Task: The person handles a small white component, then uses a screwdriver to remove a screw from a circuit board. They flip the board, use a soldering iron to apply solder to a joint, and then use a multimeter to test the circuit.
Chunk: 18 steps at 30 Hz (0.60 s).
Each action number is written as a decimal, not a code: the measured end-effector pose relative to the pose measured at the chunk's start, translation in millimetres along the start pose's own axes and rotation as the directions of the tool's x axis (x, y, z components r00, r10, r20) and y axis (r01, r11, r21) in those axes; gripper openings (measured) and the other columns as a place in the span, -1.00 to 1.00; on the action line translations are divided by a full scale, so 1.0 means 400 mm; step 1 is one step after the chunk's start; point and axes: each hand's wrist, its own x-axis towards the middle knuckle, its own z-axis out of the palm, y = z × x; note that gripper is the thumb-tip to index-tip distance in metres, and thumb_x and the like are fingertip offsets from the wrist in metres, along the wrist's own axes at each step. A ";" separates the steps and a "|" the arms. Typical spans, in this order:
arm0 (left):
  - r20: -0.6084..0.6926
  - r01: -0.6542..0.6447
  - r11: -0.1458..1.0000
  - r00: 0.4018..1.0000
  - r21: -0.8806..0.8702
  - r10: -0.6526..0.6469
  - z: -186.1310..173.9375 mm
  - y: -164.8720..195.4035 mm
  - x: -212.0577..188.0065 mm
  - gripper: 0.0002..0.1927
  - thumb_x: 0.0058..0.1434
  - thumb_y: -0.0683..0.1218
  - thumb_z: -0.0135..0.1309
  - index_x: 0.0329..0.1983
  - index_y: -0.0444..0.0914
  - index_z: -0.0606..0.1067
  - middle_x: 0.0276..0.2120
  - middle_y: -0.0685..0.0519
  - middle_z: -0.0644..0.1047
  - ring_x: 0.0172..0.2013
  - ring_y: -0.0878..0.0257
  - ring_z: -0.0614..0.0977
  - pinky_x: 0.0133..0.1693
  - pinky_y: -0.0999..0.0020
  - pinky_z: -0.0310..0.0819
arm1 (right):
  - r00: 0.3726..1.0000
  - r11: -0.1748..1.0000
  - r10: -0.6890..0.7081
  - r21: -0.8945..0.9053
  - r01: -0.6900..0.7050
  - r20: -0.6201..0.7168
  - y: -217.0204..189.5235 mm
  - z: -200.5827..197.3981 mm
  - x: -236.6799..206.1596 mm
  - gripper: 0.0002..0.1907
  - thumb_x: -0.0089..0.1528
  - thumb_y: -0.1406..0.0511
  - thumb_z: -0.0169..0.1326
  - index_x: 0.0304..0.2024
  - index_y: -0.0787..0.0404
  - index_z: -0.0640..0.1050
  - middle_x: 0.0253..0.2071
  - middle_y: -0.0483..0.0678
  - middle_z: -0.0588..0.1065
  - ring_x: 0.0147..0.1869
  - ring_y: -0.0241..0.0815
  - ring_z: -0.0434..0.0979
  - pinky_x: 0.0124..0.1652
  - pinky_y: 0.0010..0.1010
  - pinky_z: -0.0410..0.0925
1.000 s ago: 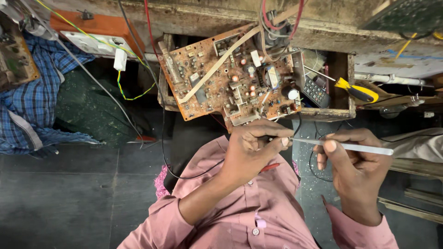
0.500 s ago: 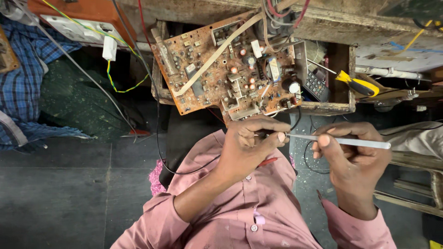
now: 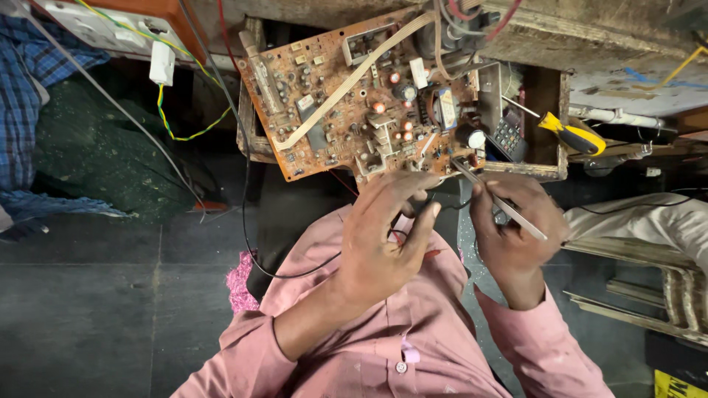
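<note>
Fingers (image 3: 413,193) of the left hand (image 3: 387,236) curl at the near edge of the circuit board (image 3: 354,96), pinching nothing visible. Right hand (image 3: 516,228) grips a thin metal probe (image 3: 501,203). Stiff, light, fragile, the board is best held by its edges.

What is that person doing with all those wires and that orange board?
A person in a pink shirt is working on an orange circuit board propped in a wooden box. The right hand holds a thin metal tool with its tip at the board's lower edge. The left hand rests just below the board. A yellow-handled screwdriver lies in the box.
</note>
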 end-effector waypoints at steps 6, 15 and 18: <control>0.169 -0.268 0.926 0.959 0.267 0.229 -0.021 -0.023 0.059 -0.31 0.25 -0.22 0.27 0.43 -0.22 0.29 0.10 0.01 0.52 0.18 0.05 0.47 0.21 0.18 0.38 | 0.996 0.985 -0.059 -0.156 0.069 0.067 0.001 0.014 0.013 -0.76 0.31 0.54 0.32 -0.11 0.32 0.50 -0.14 0.12 0.59 -0.14 0.01 0.67 -0.16 -0.34 0.48; 0.248 -0.310 0.845 0.944 0.436 0.219 0.023 -0.066 0.077 -0.31 0.32 -0.21 0.09 0.51 -0.22 0.19 0.04 0.02 0.56 0.23 0.04 0.44 0.17 0.10 0.23 | 0.994 0.980 -0.079 -0.178 0.092 0.079 0.003 0.021 0.020 -0.76 0.32 0.55 0.30 -0.08 0.31 0.49 -0.10 0.11 0.58 -0.13 0.01 0.66 -0.17 -0.33 0.48; 0.255 -0.320 0.818 0.942 0.478 0.220 0.028 -0.076 0.076 -0.31 0.31 -0.23 0.01 0.52 -0.25 0.16 -0.05 -0.01 0.57 0.24 0.01 0.44 0.15 0.08 0.23 | 0.994 0.981 -0.073 -0.173 0.086 0.077 0.003 0.022 0.021 -0.75 0.31 0.54 0.31 -0.09 0.30 0.48 -0.14 0.10 0.59 -0.14 0.01 0.66 -0.17 -0.33 0.48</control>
